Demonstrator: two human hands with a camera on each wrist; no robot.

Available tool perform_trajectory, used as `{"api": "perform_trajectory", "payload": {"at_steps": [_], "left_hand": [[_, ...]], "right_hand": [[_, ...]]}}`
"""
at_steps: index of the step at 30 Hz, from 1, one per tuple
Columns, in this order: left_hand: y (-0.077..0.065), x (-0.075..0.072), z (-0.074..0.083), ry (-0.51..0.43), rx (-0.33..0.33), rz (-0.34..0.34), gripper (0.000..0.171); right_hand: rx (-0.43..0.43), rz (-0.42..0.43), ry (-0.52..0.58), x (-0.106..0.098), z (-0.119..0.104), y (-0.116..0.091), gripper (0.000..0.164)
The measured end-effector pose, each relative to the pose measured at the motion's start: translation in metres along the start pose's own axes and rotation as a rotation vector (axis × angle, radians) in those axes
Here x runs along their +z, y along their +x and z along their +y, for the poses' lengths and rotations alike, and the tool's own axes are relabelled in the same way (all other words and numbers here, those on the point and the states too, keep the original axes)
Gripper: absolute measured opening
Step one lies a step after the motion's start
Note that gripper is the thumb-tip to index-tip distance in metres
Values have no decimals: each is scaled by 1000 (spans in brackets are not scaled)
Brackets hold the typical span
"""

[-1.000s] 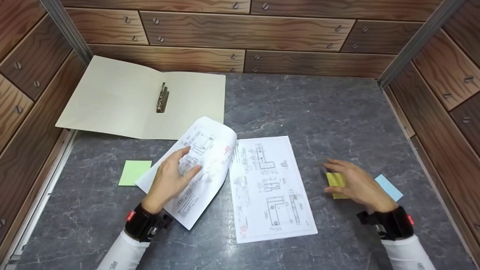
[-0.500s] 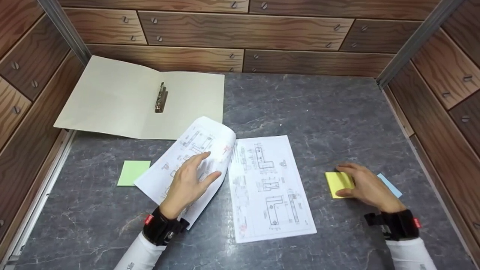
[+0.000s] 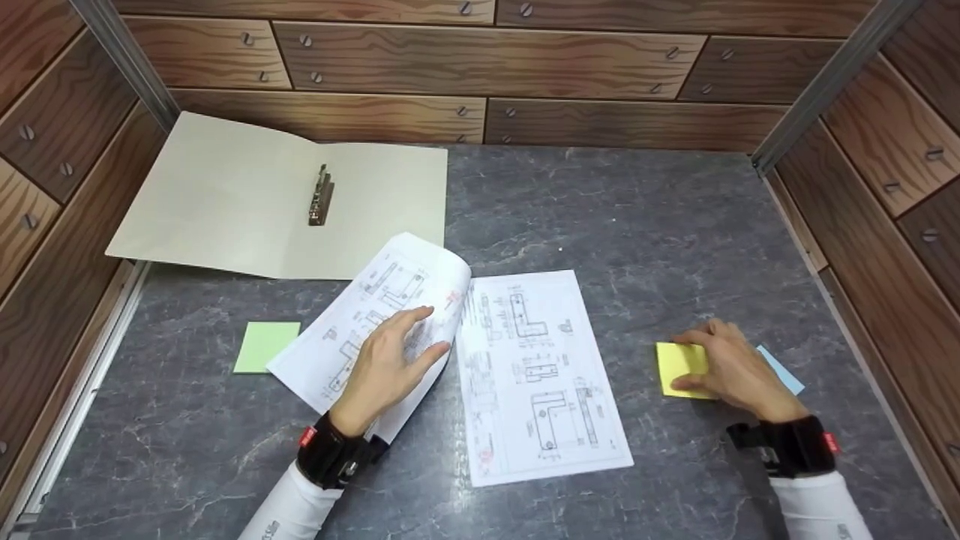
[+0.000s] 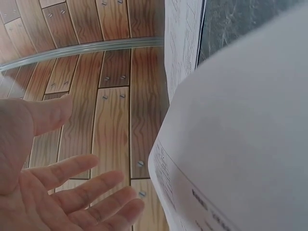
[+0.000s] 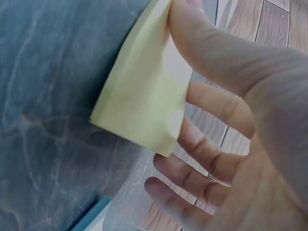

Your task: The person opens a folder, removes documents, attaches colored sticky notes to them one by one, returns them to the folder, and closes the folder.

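My right hand pinches a yellow sticky-note pad by its edges, thumb on the near side and fingers on the far side. Up close in the right wrist view the pad bows slightly between thumb and fingers. Behind that hand, a blue sticky note is partly hidden. My left hand hovers with spread fingers over printed drawing sheets, whose upper corner curls up. Nothing lies between the thumb and fingers of the left hand in the left wrist view.
Another drawing sheet lies at the middle of the grey marbled table. A green sticky note sits at the left, beside the curled sheets. Behind them an open beige folder with a metal clip reaches under their top corner. Wood-patterned walls surround the table.
My right hand has moved slightly right and its fingers have closed on the yellow pad, which has shifted a little. My left hand has drifted right across the sheets, still spread.
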State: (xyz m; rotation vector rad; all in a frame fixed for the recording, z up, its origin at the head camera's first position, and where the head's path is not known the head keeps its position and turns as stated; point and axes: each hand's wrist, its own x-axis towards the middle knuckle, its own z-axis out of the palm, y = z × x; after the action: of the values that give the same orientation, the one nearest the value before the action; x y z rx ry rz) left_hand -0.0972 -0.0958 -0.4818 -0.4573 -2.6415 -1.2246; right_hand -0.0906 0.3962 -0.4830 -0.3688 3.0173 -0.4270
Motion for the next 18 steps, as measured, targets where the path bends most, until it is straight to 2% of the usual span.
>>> {"api": "perform_trajectory", "payload": {"at_steps": [7,11,15,18], "left_hand": [[6,-3,0,-33,-12,0,47],[11,-4,2,-52,5,6,44],[17,-3,5,-72,35,7,43],[19,-2,8,-91,59,14,42]], "right_hand": [[-20,102,26,1,-3,3,56],[-60,157,55,1,-7,5,36],[-84,201,132,-2,-15,8,12],[-91,235,208,-6,-24,11,9]]}}
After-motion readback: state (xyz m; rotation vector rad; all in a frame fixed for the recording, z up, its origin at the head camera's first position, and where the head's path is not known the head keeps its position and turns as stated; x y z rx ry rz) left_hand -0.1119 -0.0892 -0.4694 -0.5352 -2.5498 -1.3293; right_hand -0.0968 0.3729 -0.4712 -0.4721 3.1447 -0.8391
